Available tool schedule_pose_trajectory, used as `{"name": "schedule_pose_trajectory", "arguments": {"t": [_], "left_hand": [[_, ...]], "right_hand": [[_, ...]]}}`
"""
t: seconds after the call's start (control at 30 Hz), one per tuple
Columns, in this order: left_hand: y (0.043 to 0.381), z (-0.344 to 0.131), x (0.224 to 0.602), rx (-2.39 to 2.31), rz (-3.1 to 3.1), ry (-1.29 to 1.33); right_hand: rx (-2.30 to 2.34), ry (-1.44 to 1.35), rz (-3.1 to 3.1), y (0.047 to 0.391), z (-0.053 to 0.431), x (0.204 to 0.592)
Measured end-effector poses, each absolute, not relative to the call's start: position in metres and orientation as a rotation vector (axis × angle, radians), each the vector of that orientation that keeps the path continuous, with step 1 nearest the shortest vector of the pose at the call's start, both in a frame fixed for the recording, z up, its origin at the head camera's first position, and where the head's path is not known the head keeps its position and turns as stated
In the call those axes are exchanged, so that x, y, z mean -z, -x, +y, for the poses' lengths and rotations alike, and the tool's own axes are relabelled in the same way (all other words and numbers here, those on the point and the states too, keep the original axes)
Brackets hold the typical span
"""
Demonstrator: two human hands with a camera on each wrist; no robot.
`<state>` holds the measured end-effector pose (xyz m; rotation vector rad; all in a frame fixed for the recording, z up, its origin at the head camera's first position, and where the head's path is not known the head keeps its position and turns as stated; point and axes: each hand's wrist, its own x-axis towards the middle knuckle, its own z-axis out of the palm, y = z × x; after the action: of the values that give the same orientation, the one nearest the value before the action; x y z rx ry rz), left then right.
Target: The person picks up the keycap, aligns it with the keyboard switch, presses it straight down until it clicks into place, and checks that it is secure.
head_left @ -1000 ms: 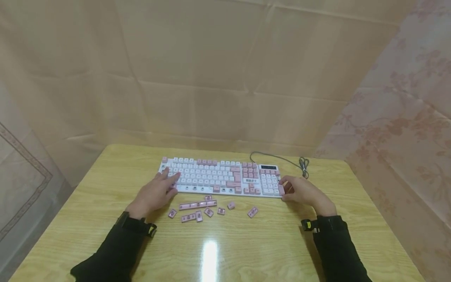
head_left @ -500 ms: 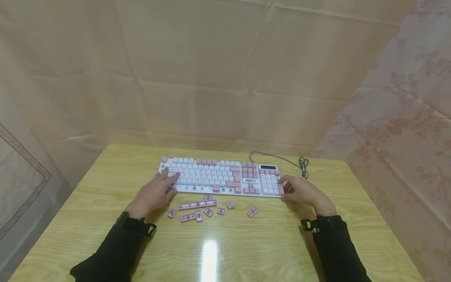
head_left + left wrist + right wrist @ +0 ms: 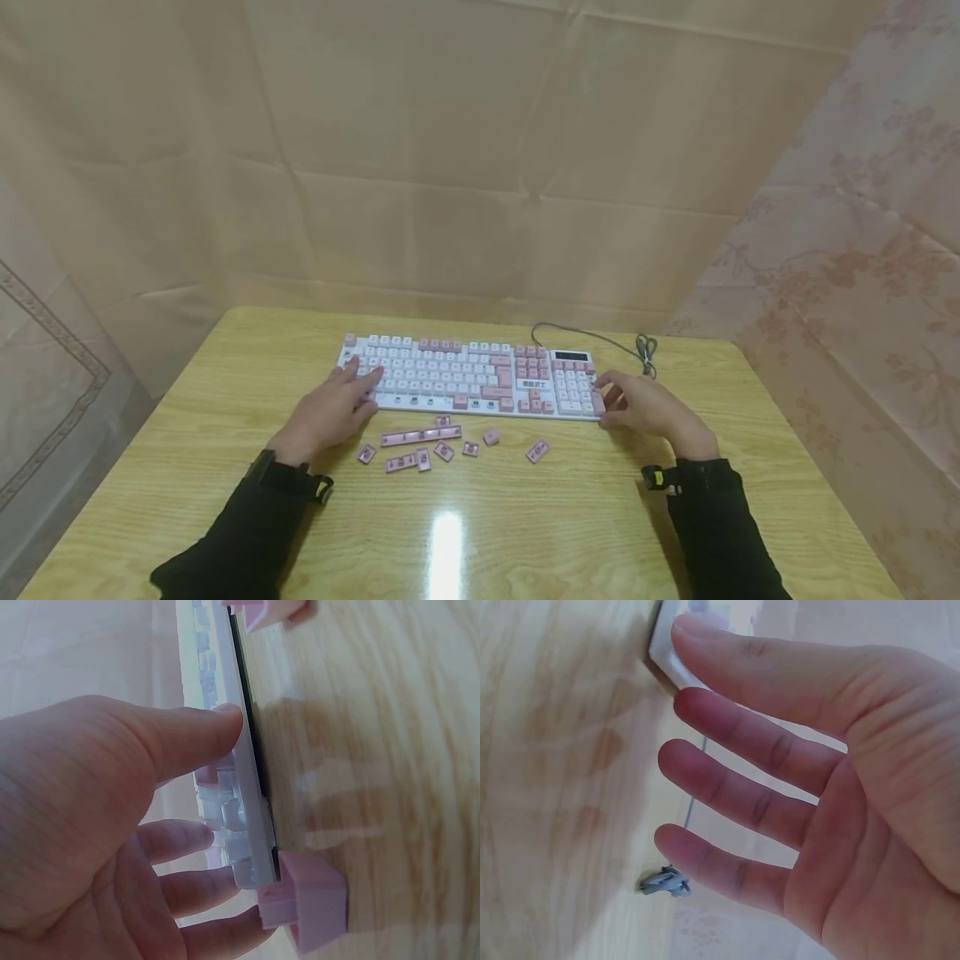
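Note:
A white and pink keyboard [image 3: 435, 375] lies flat on the wooden table, with switches bare along its front row and at its left end. My left hand [image 3: 326, 417] rests on its left end, fingers spread over the keys; in the left wrist view the thumb [image 3: 199, 735] lies on the front edge. At the opposite end, my right hand [image 3: 645, 408] touches the corner with its thumb, other fingers loosely extended beside it. In front of the keyboard lie several loose pink keycaps [image 3: 444, 451], some showing their undersides, including a long space bar keycap [image 3: 422, 436].
Behind the keyboard, a grey cable [image 3: 581, 332] runs to a tied bundle [image 3: 647, 350] near the table's back right. A beige cloth [image 3: 450, 167] hangs behind the table [image 3: 570, 533]. One pink keycap [image 3: 319, 900] stands close to the left fingers.

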<state>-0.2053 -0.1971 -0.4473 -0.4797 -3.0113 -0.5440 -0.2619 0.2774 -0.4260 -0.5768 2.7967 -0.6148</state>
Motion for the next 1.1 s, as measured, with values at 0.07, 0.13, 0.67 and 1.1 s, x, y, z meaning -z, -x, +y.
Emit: {"name": "schedule_pose_trajectory", "arguments": {"t": [0.07, 0.13, 0.67, 1.1], "left_hand": [[0.205, -0.197, 0.447, 0.542, -3.01, 0.481], [0.205, -0.197, 0.447, 0.541, -3.012, 0.48], [0.206, -0.196, 0.446, 0.546, -3.034, 0.464], [0.206, -0.197, 0.446, 0.548, -3.03, 0.491]], "right_hand": [[0.602, 0.59, 2.833, 0.261, 0.277, 0.425], [0.599, 0.616, 2.867, 0.261, 0.276, 0.422], [0.607, 1.058, 2.938, 0.257, 0.259, 0.412], [0.603, 1.214, 2.725, 0.244, 0.23, 0.407]]}}
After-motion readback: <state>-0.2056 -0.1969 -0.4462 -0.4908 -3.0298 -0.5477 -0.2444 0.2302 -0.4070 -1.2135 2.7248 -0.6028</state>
